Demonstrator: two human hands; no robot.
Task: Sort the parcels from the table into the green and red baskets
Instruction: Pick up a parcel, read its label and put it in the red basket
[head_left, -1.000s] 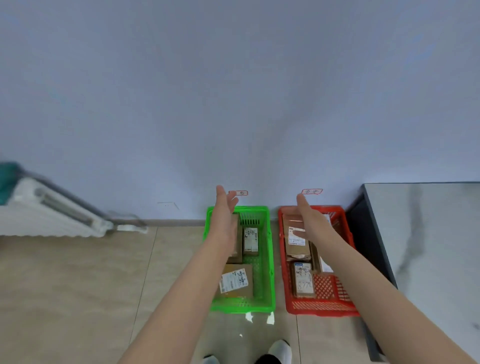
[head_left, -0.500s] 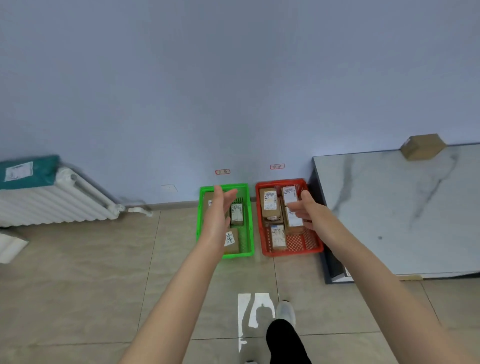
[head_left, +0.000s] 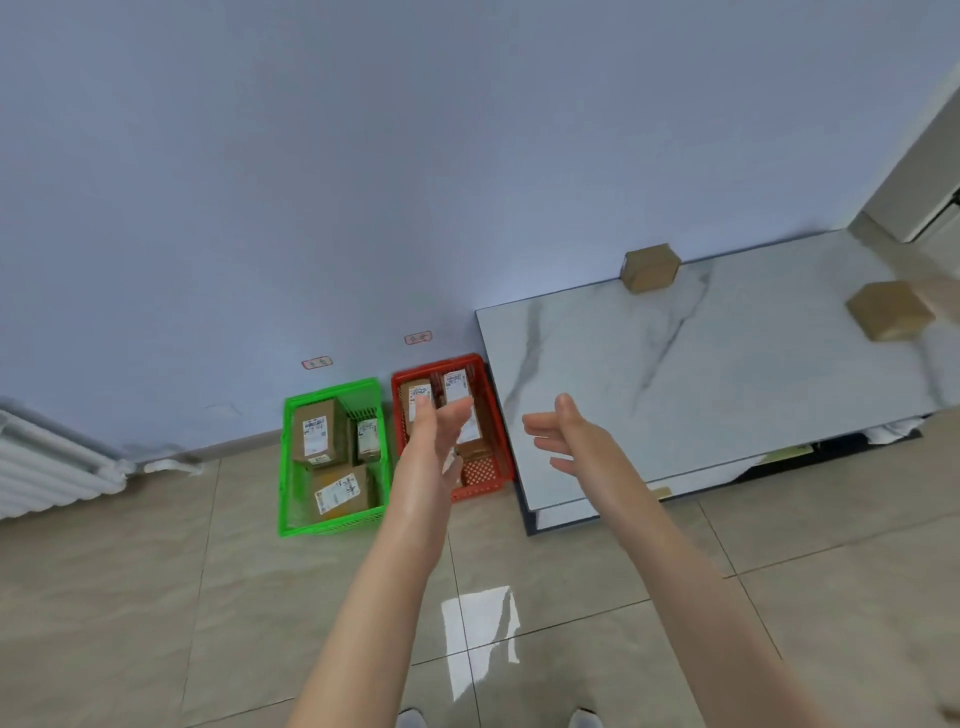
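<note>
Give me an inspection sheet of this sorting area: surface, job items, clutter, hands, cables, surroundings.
Surface: marbled table, bearing a parcel at its far edge and a parcel near its right edge.
Job's things: green basket holds three parcels; red basket beside it holds several, partly hidden by the left hand.
Clutter: pale items under the table, unclear.
Hands: left hand and right hand open, empty, raised.
Cables: nothing seen.
Surroundings: white radiator, blue wall, tiled floor.
</note>
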